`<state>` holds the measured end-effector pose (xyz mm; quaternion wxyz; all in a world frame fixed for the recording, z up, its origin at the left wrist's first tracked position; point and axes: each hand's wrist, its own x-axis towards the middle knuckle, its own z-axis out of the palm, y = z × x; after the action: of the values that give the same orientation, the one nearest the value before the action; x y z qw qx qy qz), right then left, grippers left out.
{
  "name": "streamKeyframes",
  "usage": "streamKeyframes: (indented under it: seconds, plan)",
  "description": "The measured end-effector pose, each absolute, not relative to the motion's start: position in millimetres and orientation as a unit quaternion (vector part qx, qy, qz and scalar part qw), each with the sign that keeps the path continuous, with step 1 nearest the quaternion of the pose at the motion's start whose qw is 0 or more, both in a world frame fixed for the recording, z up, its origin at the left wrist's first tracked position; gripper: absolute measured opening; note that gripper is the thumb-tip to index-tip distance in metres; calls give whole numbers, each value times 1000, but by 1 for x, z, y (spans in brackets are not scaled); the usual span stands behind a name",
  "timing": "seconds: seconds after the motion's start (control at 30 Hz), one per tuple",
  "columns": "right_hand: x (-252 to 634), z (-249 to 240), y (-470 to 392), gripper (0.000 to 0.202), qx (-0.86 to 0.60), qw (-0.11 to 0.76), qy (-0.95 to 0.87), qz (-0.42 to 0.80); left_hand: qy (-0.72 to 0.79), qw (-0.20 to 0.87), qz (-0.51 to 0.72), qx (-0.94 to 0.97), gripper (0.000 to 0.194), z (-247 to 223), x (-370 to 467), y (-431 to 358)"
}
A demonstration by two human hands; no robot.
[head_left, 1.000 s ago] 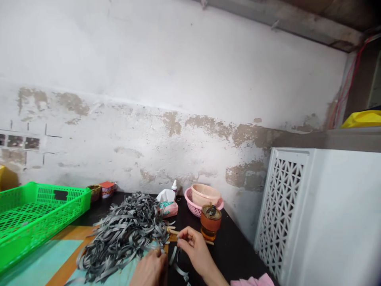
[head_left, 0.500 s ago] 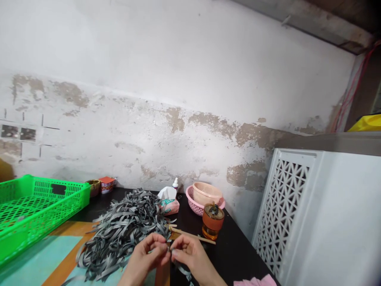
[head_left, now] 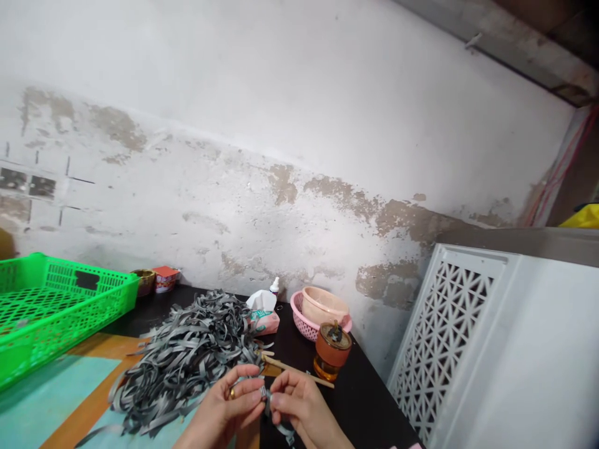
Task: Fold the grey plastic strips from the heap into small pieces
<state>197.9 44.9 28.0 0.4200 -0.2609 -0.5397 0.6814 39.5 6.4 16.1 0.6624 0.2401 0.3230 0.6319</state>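
Observation:
Close together at the bottom middle, both my hands are closed in a pinch. My left hand (head_left: 229, 405), with a ring on one finger, has a small light grey clip-like piece (head_left: 263, 392) between thumb and fingertips; its exact kind is too small to make out. My right hand (head_left: 302, 402) pinches a grey strap (head_left: 286, 431) right beside that piece, and the strap's end hangs below the fingers. Whether the piece is fastened to the strap I cannot tell. A big tangled heap of grey straps (head_left: 187, 355) lies just left of my hands.
A green plastic crate (head_left: 60, 330) stands at the left. Behind my hands lie a wooden stick (head_left: 299, 371), a lidded amber jar (head_left: 333, 352), a pink basket (head_left: 304, 321) holding a peach bowl (head_left: 325, 304), a tissue box (head_left: 266, 322) and a white-capped bottle (head_left: 274, 285). A white latticed panel (head_left: 444, 337) rises at the right.
My left hand has turned and opened out slightly, so the small grey piece now shows at its fingertips. The hands stay close together. The whole view has tilted a little.

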Motion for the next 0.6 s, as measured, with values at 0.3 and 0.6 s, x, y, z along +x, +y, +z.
streamKeyframes:
  seconds: [0.3,0.6]
  plan:
    - [199,31,43,24,-274,405,-545,681,298,671,617,282,36,14,43,4]
    - [207,28,45,24,-290,378,-581,660,325,688,556,335,30,13,35,7]
